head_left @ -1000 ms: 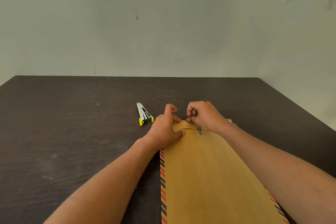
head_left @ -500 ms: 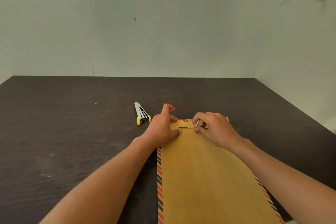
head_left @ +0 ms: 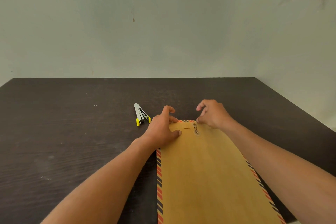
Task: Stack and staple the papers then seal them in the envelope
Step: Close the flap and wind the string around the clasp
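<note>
The right hand point(head_left: 213, 114) pinched the thin string point(head_left: 195, 128) of the closure between thumb and fingertip, at the far end of the envelope point(head_left: 209, 178). The left hand point(head_left: 161, 131) pressed on the envelope's far left corner with the thumb on the flap, gripping nothing. The envelope lay flat on the dark table point(head_left: 72, 142). The stapler point(head_left: 141, 114) lay just left of the envelope's far corner, not touching it.

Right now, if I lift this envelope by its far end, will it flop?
Probably sags: the envelope is long, thin paper, flat on the table. Likely light, so it should slide easily. The string wound between its buttons should hold the flap shut.
</note>
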